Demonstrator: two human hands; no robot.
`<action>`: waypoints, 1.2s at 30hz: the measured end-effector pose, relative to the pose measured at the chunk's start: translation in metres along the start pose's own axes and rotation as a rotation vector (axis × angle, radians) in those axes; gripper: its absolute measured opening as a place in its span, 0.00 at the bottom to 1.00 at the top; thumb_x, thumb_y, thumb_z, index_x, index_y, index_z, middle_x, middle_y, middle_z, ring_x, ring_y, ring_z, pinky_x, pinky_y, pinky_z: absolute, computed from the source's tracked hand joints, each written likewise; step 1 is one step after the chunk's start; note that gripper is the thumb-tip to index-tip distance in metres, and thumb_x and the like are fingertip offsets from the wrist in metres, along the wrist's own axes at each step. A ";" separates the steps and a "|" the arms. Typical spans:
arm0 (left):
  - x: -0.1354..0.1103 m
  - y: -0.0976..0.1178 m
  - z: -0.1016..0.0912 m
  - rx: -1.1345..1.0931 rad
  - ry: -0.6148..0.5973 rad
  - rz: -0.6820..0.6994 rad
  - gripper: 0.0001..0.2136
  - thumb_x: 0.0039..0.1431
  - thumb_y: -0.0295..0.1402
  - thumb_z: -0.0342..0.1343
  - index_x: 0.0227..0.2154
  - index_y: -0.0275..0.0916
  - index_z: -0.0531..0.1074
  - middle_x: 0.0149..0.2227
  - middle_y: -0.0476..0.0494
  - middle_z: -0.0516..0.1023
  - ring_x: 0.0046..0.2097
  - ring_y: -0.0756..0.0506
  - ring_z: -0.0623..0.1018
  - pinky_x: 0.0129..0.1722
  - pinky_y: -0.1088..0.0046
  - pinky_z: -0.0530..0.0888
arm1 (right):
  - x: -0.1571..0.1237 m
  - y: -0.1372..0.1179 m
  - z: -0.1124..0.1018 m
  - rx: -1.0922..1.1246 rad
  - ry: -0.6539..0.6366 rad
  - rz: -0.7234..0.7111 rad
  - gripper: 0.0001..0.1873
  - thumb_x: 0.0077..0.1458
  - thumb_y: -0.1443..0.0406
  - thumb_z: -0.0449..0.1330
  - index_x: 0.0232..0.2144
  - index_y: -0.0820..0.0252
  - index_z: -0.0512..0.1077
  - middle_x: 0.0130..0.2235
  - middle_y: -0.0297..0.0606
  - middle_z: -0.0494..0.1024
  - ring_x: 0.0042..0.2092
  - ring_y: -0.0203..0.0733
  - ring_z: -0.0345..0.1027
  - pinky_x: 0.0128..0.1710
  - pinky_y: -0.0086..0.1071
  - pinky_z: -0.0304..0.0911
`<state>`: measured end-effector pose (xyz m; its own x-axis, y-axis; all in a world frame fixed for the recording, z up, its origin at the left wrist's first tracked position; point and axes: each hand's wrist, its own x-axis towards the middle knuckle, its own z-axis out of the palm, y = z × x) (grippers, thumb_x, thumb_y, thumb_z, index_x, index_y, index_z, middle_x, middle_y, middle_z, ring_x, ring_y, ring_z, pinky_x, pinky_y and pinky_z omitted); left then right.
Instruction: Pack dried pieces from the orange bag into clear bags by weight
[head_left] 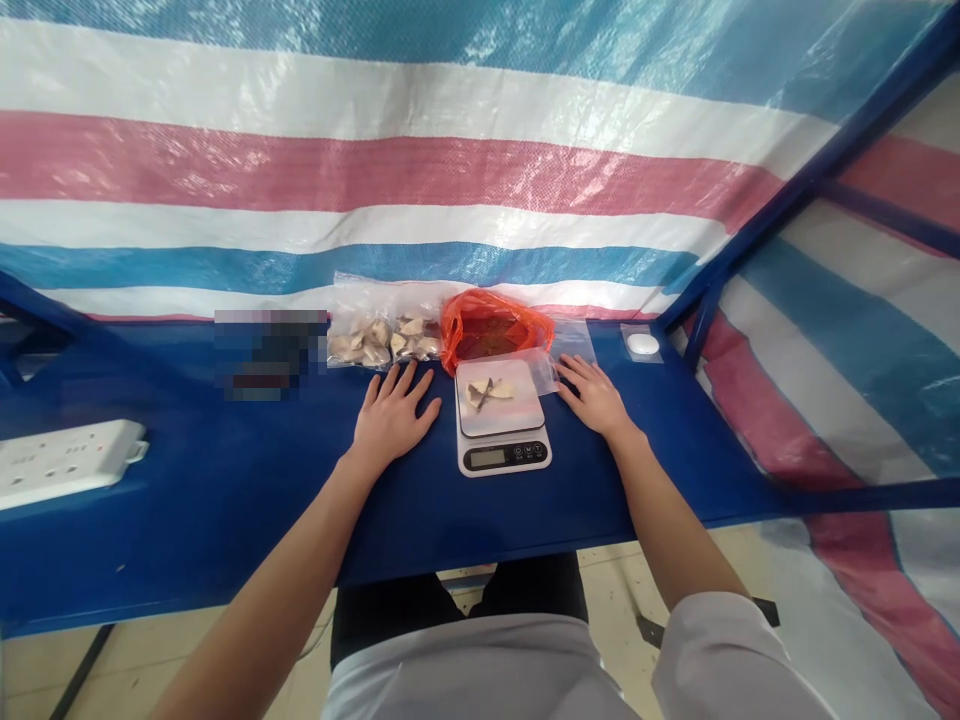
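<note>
A white digital kitchen scale stands on the blue table between my hands. On its platform lies a clear plastic bag holding a few pale, dark-edged dried slices. My left hand rests flat with fingers spread, left of the scale and just in front of two clear bags of pale dried chunks. To the right of the scale, my right hand lies open, its fingertips by the clear bag's edge. Behind the scale sits an open orange plastic bag with brownish contents I cannot make out.
A white power strip lies at the left of the blue table. A small white round object in a clear packet is at the back right. Striped tarpaulin hangs behind, and blue frame bars rise at the right.
</note>
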<state>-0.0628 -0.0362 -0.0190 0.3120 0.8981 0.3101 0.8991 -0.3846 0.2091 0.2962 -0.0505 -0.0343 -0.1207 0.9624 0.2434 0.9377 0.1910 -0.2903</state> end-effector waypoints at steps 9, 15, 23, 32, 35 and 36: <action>0.000 0.000 -0.001 0.038 -0.010 0.010 0.26 0.67 0.46 0.46 0.63 0.42 0.68 0.68 0.36 0.64 0.68 0.29 0.63 0.66 0.42 0.58 | 0.001 0.002 0.001 0.024 0.001 0.000 0.26 0.68 0.52 0.49 0.62 0.50 0.69 0.67 0.39 0.65 0.70 0.52 0.55 0.70 0.55 0.49; 0.000 0.000 0.000 0.001 0.007 0.003 0.25 0.66 0.45 0.47 0.63 0.45 0.68 0.68 0.38 0.65 0.69 0.29 0.63 0.67 0.42 0.57 | 0.000 0.001 0.001 0.024 0.010 0.000 0.25 0.68 0.53 0.49 0.62 0.50 0.69 0.67 0.38 0.66 0.69 0.53 0.56 0.70 0.55 0.50; 0.000 0.000 0.001 0.033 -0.001 0.010 0.26 0.67 0.46 0.46 0.63 0.43 0.68 0.67 0.37 0.65 0.69 0.30 0.63 0.67 0.44 0.57 | 0.000 -0.001 -0.001 0.008 -0.006 0.008 0.26 0.68 0.53 0.49 0.63 0.52 0.69 0.67 0.39 0.65 0.70 0.52 0.55 0.70 0.55 0.49; 0.000 -0.002 0.003 0.038 0.020 0.014 0.25 0.66 0.45 0.47 0.64 0.47 0.68 0.67 0.40 0.66 0.68 0.30 0.64 0.67 0.44 0.58 | 0.000 -0.001 -0.001 0.005 -0.003 0.007 0.26 0.68 0.53 0.49 0.62 0.52 0.69 0.67 0.39 0.65 0.70 0.53 0.55 0.70 0.55 0.50; 0.000 -0.001 0.002 0.022 0.019 0.014 0.25 0.66 0.45 0.48 0.63 0.47 0.68 0.67 0.40 0.66 0.68 0.30 0.64 0.67 0.43 0.58 | 0.000 -0.001 -0.001 0.018 -0.006 0.007 0.25 0.68 0.53 0.49 0.62 0.52 0.69 0.67 0.39 0.65 0.70 0.53 0.55 0.70 0.55 0.49; 0.000 -0.001 0.002 0.015 0.016 0.012 0.25 0.66 0.45 0.48 0.63 0.47 0.68 0.67 0.40 0.66 0.68 0.30 0.64 0.67 0.42 0.58 | 0.000 -0.001 -0.001 0.027 -0.005 0.006 0.25 0.68 0.54 0.50 0.62 0.52 0.70 0.67 0.40 0.66 0.70 0.53 0.55 0.70 0.55 0.49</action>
<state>-0.0628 -0.0353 -0.0209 0.3176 0.8900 0.3272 0.9000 -0.3916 0.1916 0.2954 -0.0505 -0.0330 -0.1166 0.9644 0.2373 0.9292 0.1903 -0.3168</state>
